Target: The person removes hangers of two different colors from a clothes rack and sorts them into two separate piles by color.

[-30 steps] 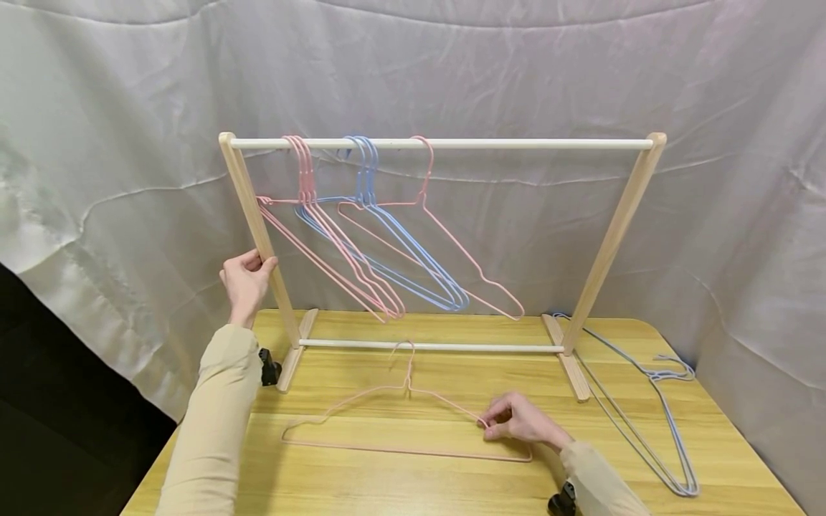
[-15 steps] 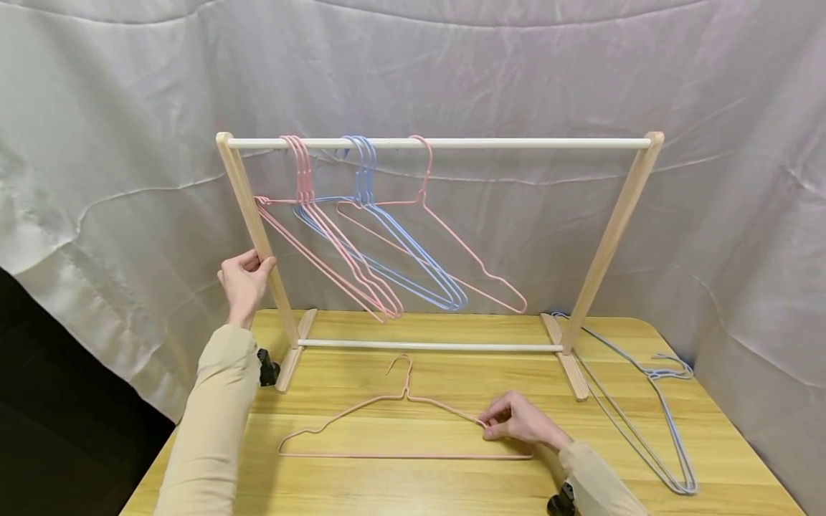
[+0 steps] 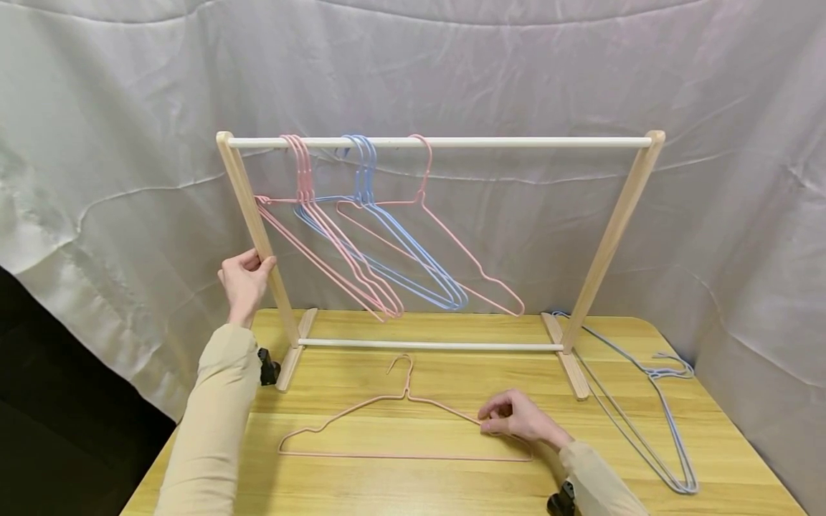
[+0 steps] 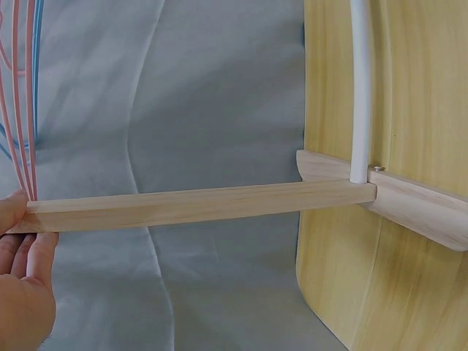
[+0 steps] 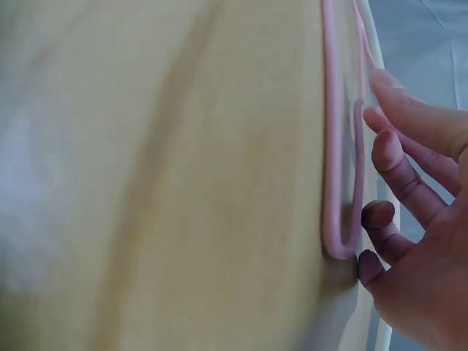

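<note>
In the head view my left hand pinches the left wooden post of a hanger rack partway up. My right hand is at the right shoulder of a pink wire hanger, thumb and fingertips at the wire's notch. That hanger lies close over the table, its hook pointing towards the rack. The right wrist view shows the hanger's pink corner beside my curved fingers. On the rack's white rod hang several pink hangers, several blue hangers and a lone pink hanger.
Blue hangers lie on the yellow wood table at the right, partly behind the rack's right foot. A lower white bar joins the rack's feet. Grey curtain cloth covers the back.
The pink hanger in front has come down from a slight tilt, its hook moving towards me. My left hand keeps its place on the post, and my right hand has hardly moved.
</note>
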`<act>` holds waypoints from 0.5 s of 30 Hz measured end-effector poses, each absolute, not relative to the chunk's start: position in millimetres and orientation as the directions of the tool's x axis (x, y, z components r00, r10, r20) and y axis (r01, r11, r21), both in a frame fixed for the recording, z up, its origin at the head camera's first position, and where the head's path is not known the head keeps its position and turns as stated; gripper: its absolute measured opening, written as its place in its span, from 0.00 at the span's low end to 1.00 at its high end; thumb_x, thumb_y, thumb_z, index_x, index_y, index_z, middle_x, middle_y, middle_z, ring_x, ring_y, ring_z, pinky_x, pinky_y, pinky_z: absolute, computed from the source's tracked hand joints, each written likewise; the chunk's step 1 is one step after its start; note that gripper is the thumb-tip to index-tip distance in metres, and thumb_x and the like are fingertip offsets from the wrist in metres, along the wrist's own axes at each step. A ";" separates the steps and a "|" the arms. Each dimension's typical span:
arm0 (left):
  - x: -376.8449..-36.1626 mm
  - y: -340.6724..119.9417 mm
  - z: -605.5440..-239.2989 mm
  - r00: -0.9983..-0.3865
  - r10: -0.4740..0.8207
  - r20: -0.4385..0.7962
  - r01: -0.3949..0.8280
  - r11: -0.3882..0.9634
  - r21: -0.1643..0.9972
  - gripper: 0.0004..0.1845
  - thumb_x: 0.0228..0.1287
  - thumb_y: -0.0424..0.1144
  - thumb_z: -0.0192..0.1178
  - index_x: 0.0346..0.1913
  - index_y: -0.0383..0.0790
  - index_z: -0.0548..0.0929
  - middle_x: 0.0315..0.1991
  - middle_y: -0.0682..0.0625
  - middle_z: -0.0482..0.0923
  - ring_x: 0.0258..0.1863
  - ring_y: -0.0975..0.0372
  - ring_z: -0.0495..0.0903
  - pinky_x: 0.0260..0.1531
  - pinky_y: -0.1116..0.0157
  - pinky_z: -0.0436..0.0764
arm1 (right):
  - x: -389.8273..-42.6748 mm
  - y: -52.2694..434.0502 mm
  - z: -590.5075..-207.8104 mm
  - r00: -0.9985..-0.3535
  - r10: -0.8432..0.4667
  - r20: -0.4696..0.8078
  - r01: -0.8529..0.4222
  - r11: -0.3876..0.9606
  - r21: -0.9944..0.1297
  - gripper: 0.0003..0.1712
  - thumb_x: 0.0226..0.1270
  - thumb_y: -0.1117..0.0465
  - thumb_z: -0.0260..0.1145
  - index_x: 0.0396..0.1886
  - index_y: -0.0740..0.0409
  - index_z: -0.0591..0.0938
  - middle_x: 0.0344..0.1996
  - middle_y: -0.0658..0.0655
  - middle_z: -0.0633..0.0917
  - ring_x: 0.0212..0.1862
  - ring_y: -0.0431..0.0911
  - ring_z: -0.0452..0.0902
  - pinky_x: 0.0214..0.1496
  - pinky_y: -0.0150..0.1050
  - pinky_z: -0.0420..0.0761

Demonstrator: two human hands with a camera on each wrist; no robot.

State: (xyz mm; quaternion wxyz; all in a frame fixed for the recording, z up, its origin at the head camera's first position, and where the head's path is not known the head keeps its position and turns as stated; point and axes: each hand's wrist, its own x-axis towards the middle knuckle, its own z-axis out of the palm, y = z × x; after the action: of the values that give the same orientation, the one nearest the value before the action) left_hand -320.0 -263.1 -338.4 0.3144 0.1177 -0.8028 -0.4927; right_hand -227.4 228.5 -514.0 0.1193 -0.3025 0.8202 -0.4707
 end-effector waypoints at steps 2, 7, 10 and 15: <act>-320.2 -262.7 -338.3 -0.775 -0.499 0.387 0.120 0.485 0.866 0.17 0.65 0.40 0.68 0.54 0.36 0.87 0.49 0.41 0.87 0.32 0.84 0.78 0.47 0.78 0.76 | -229.6 230.8 -512.4 -0.802 -0.581 0.139 -0.415 0.374 -0.829 0.11 0.64 0.66 0.71 0.41 0.71 0.86 0.25 0.65 0.83 0.25 0.29 0.65 0.25 0.26 0.66; -319.5 -262.2 -337.4 -0.779 -0.501 0.377 0.119 0.472 0.873 0.17 0.65 0.39 0.67 0.53 0.35 0.87 0.49 0.39 0.87 0.32 0.84 0.75 0.61 0.66 0.76 | -238.0 238.7 -492.8 -0.858 -0.483 0.177 -0.408 0.429 -0.806 0.14 0.68 0.65 0.67 0.46 0.73 0.85 0.34 0.65 0.88 0.29 0.33 0.73 0.31 0.28 0.74; -319.1 -262.1 -336.9 -0.783 -0.500 0.370 0.112 0.472 0.875 0.17 0.66 0.40 0.67 0.54 0.36 0.87 0.50 0.40 0.87 0.39 0.75 0.83 0.62 0.64 0.76 | -247.2 241.4 -473.7 -0.889 -0.429 0.159 -0.360 0.439 -0.823 0.16 0.70 0.63 0.66 0.49 0.73 0.84 0.42 0.71 0.88 0.36 0.36 0.80 0.38 0.30 0.80; -318.5 -261.8 -336.9 -0.790 -0.492 0.365 0.126 0.453 0.883 0.17 0.66 0.38 0.66 0.55 0.33 0.86 0.51 0.37 0.85 0.57 0.52 0.83 0.69 0.62 0.68 | -262.1 242.1 -439.6 -0.932 -0.314 0.184 -0.308 0.412 -0.857 0.17 0.73 0.61 0.64 0.52 0.72 0.84 0.48 0.70 0.88 0.44 0.33 0.83 0.47 0.28 0.81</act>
State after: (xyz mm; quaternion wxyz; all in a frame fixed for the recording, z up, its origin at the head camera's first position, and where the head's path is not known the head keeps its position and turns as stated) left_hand -318.5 -261.8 -336.9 0.3026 0.1149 -0.7969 -0.5101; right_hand -262.1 242.1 -439.6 0.0025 -0.1850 0.8403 -0.5096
